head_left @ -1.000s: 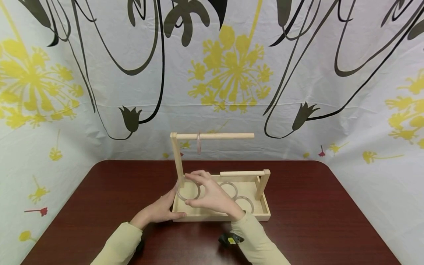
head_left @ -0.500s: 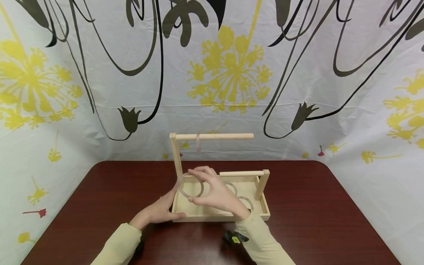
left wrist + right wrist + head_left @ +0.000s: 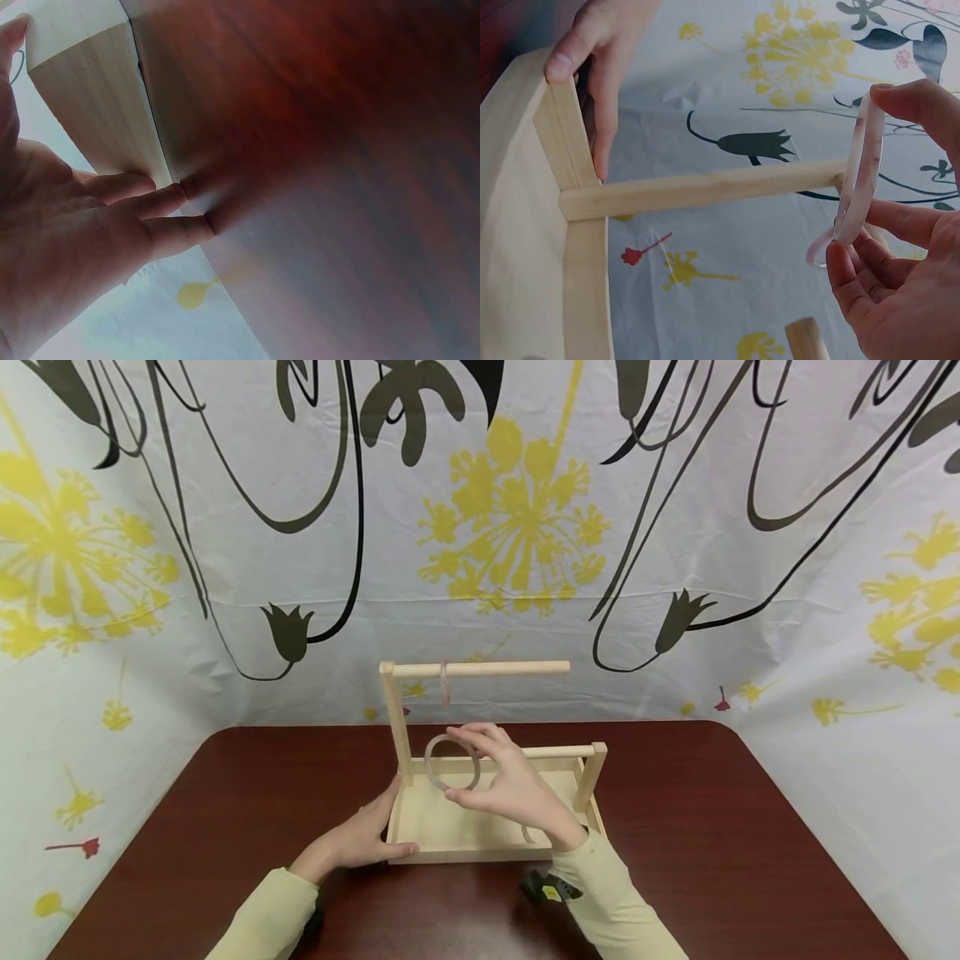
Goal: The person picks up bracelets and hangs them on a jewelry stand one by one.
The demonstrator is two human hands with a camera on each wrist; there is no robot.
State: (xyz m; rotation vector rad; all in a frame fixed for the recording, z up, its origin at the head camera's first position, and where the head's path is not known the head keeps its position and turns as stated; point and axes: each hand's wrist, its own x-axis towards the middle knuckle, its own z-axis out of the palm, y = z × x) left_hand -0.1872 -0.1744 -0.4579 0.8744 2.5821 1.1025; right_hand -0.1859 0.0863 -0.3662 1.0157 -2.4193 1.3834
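My right hand (image 3: 513, 785) pinches a pale translucent bangle (image 3: 428, 762) between thumb and fingertips, upright above the tray of a wooden jewelry stand (image 3: 472, 856). In the right wrist view the bangle (image 3: 868, 161) shows faint pinkish marks. My left hand (image 3: 352, 837) holds the stand's left front corner, thumb on the front rim and fingers along the side. Another bangle (image 3: 445, 685) hangs on the stand's upper bar (image 3: 510, 668). A piece of a bangle (image 3: 528, 835) shows in the tray, the rest hidden behind my right hand and wrist.
The stand's lower bar (image 3: 562, 752) runs left from a short post (image 3: 590, 779) at the right end. A taller post (image 3: 396, 727) rises at the left end. The stand sits on a dark red table (image 3: 675, 827), with a patterned cloth (image 3: 525, 635) behind.
My right hand has lifted the bangle up and to the right, away from the tray's left end. It now covers most of the bangles in the tray. My left hand stays on the corner.
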